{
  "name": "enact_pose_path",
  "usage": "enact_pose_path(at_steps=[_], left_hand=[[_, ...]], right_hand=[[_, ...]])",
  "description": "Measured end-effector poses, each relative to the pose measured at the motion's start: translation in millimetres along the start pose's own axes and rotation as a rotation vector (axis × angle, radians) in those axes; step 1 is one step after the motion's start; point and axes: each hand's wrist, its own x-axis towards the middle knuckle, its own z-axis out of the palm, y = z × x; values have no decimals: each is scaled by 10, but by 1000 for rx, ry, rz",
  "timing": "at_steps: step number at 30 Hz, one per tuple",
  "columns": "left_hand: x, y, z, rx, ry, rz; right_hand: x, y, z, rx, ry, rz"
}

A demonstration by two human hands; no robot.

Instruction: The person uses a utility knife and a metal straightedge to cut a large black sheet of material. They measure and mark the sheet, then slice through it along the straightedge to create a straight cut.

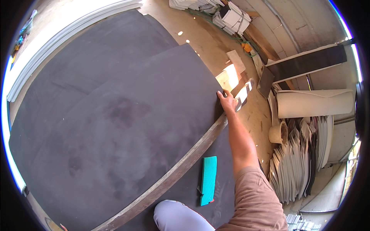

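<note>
A large dark grey sheet point(127, 100) spreads before me, overlapping another dark sheet point(150, 27) beneath. Along its near edge runs a long, worn straight bar point(169, 179), slanting from lower left to upper right. My right hand point(228, 101) is closed at the bar's far end, its thumb and fingertips by the sheet's right edge. Of my left hand point(63, 228) only a fingertip shows at the lower left rim; the rest is out of the picture. A teal ribbed strip point(208, 180) lies on the dark surface near my knee, a bit of red at its lower end.
Pale stacked sheets point(46, 46) border the far left. On the right are a cream roll point(314, 104), a bucket-like container point(278, 133) and many upright pale sheets point(291, 169). Bundled white pieces point(233, 18) sit at the back. Sunlit scraps point(229, 77) lie on the floor.
</note>
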Motion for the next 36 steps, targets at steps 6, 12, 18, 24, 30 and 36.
enact_pose_path(at_steps=[6, 12, 18, 24, 30, 36], left_hand=[[-8, -128, -87, -3, 11, -7], [-34, -164, -91, -11, 14, -15], [-33, -236, -131, -17, 18, -21], [-2, -352, -168, -18, 22, -26], [0, -441, -249, -20, 36, -30], [-19, -511, -250, -21, 46, -38]], right_hand=[[-12, -38, -11, -7, -23, 7], [-9, 23, 36, 17, -12, -12], [32, 57, 67, -3, 5, -24], [17, 16, 49, -20, -1, -3], [1, 67, 59, 9, 25, -71], [-5, 32, 63, 13, 38, -104]])
